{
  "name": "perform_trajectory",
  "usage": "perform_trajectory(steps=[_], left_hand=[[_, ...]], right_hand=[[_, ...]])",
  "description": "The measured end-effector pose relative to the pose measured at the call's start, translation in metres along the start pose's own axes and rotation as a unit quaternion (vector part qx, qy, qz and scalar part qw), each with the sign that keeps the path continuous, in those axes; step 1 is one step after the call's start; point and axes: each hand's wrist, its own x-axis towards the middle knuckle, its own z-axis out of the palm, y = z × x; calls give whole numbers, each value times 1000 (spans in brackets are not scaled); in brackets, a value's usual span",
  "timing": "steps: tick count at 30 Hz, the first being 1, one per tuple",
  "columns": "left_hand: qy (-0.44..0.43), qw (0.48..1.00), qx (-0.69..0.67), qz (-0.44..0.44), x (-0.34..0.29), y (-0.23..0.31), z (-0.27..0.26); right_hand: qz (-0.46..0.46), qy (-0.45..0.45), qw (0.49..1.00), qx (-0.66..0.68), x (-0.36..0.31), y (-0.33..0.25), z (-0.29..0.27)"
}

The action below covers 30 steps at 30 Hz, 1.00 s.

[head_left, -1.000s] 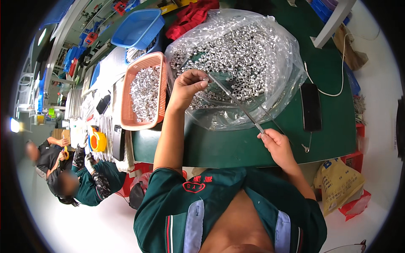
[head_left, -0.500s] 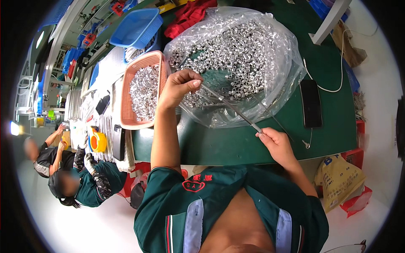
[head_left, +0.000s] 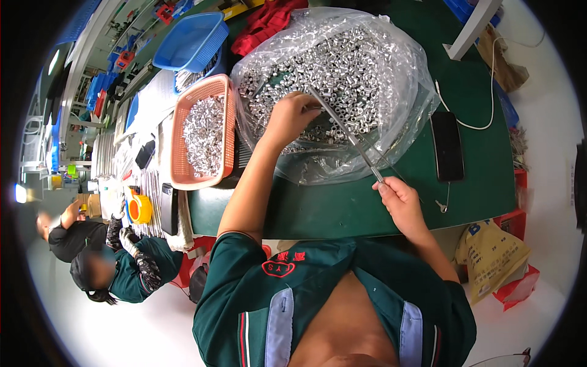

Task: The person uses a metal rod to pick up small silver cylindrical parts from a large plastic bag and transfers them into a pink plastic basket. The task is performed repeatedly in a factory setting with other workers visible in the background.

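Observation:
A slim metal rod (head_left: 340, 126) slants over the clear plastic bag (head_left: 406, 101), its near end pinched in my right hand (head_left: 400, 205). A thin second rod or wire runs beside it and passes by the same hand. Just left of the rod's far part is my left hand (head_left: 290, 117), over the small silver metal sleeves (head_left: 361, 58) in the spread bag. Its fingers are curled together; whether they grip a sleeve is hidden. Left of the bag, a pink basket (head_left: 228, 147) holds many small shiny metal pieces (head_left: 205, 131).
Blue baskets (head_left: 189, 43) and a red cloth (head_left: 260, 27) lie at the back. On the green table (head_left: 342, 220) a black phone (head_left: 448, 147) lies at right, near a white cable (head_left: 474, 127). Two people work at left, near a yellow tape roll (head_left: 140, 209).
My left hand has left the rod's far end and moved right, over the sleeves. The rod now points more steeply away, still held by my right hand.

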Motion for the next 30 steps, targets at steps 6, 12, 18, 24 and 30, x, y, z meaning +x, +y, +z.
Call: perform_trajectory(steps=[6, 12, 18, 24, 30], left_hand=[[-26, 999, 24, 20, 10, -13, 16], [-2, 952, -279, -127, -1, -12, -3], [17, 795, -604, -53, -26, -29, -24], [15, 809, -586, -51, -33, -22, -33], [-19, 895, -442, -62, -34, -12, -54]], right_hand=[[-3, -1, 1000, 7, 0, -1, 0], [5, -3, 1000, -12, 0, -2, -1], [-13, -27, 998, -63, 1, -2, 0], [-27, -40, 996, -78, 1, -2, 1], [-33, -33, 994, -99, 0, -5, 2]])
